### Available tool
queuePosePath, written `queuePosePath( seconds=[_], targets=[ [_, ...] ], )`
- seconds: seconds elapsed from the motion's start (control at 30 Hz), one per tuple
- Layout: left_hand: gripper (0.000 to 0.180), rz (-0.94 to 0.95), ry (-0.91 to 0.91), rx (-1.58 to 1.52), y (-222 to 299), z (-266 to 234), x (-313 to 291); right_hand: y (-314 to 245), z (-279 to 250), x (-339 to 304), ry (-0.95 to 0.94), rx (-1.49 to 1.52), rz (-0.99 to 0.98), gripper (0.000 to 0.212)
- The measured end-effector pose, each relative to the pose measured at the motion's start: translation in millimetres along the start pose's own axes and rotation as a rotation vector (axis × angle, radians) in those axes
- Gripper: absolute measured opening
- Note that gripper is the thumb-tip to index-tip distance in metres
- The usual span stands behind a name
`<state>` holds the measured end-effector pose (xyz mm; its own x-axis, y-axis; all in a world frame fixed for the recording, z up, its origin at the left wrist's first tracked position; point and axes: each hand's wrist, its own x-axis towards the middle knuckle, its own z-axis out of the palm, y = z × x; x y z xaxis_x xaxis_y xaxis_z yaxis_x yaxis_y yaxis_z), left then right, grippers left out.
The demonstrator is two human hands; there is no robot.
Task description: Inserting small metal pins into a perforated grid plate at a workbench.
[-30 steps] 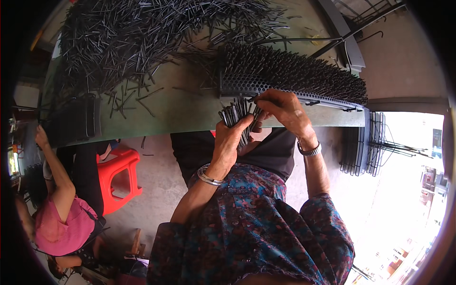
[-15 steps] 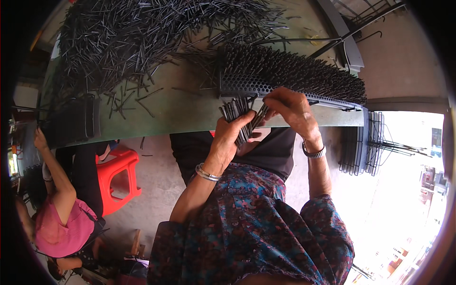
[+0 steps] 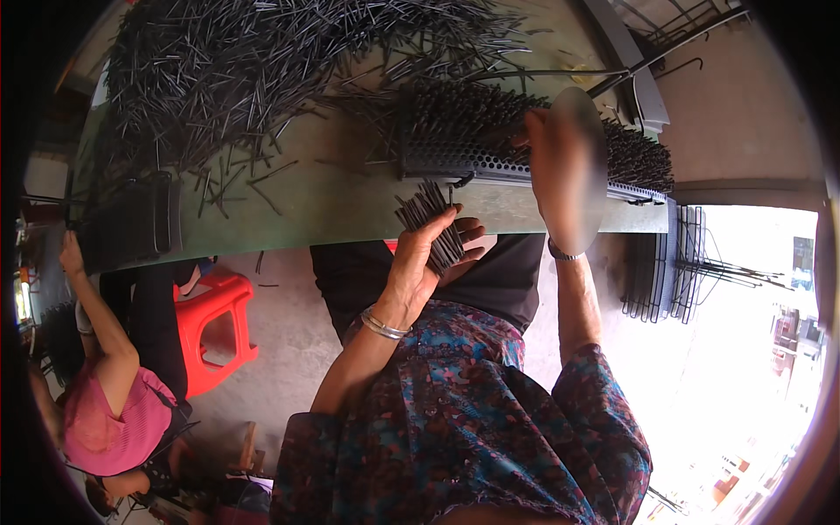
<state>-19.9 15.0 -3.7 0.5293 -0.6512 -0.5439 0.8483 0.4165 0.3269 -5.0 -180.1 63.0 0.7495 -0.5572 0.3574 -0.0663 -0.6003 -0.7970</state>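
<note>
My left hand (image 3: 411,262) holds a bundle of thin black rods (image 3: 425,205) in front of the table edge, the thumb across them and the other fingers behind. My right hand (image 3: 564,184) is over a long black perforated rack (image 3: 455,161), its fingertips at the upright rods packed in the holes. Most of this hand is blurred. The thumb and a finger look pinched together, but I cannot make out what is between them. A small black hook (image 3: 461,182) sticks out at the rack's front edge.
A large heap of loose black rods (image 3: 236,79) covers the far left of the green table (image 3: 324,206). A person in a pink top (image 3: 122,420) works at the left, near a red stool (image 3: 214,319). Black wire racks (image 3: 669,262) stand to the right.
My right hand has moved from beside the bundle up and away, over the rack. My left hand stays in place with the bundle, and its fingers have loosened and spread a little.
</note>
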Motion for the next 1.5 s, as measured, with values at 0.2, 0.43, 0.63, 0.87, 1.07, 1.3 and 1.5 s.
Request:
queuePosePath(
  seconds=[0.2, 0.43, 0.63, 0.87, 1.07, 1.3, 1.5],
  targets=[
    [0.026, -0.017, -0.017, -0.01, 0.9, -0.3, -4.1, 5.5, 5.4, 1.7, 0.019, -0.125, -0.107, 0.013],
    [0.031, -0.005, -0.044, -0.047, -4.0, -4.7, -2.4, 1.7, 1.6, 1.0, -0.012, -0.264, -0.195, 0.011],
    [0.031, -0.001, -0.056, -0.023, -6.9, -6.5, -4.3, -9.4, 1.9, -0.1, -0.062, -0.309, -0.183, 0.01],
    [0.03, -0.052, -0.069, -0.004, -9.0, -8.2, -9.3, -3.7, 5.7, 4.7, -0.048, -0.349, -0.252, 0.01],
    [0.03, -0.048, -0.038, 0.032, -8.6, -8.0, -13.0, -3.7, 8.6, -0.4, -0.027, -0.381, -0.29, 0.009],
    [0.028, -0.005, -0.076, 0.094, -9.1, -14.2, -9.2, -5.0, 11.0, -2.0, -0.04, -0.355, -0.362, 0.008],
    [0.025, -0.01, -0.053, 0.021, -12.9, -15.1, -7.0, -4.4, 11.6, -4.1, -0.074, -0.343, -0.316, 0.008]
  ],
)
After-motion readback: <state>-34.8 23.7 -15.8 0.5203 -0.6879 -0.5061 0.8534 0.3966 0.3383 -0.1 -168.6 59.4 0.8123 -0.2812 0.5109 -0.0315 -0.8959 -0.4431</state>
